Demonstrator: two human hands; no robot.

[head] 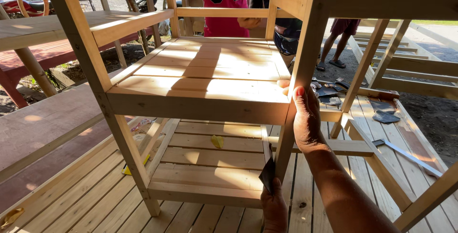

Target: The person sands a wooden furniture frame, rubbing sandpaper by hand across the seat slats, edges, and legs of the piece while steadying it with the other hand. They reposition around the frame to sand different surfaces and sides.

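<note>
Down at the bottom edge, the left hand [274,209] was pinched on a small dark scrap of sandpaper [267,175], holding it against the lower stretch of the front leg [286,147] of a pale wooden shelf unit [200,78]. Above it, the right hand [305,118] was closed around that same leg, just under the corner where the slatted middle shelf met it, thumb lying along the post. So the hands were apart, one high and one low on a single upright.

That unit stood on a worktop [95,199] of long bare planks. Its bottom shelf [210,166] carried a yellow leaf [217,141], and the space between the two shelves was open right through. On the left, just beside the other front leg, a yellow-handled tool [136,165] lay on the planks.

To the right, room was tighter: a second timber frame [377,56] crowded in, its slanted brace crossing near the forearm. Beyond it, dark sandpaper pieces [384,111] were scattered on the planks, and a flat metal blade [410,155] lay near the far edge.

Behind the shelf stood a person in a red shirt [222,4].
</note>
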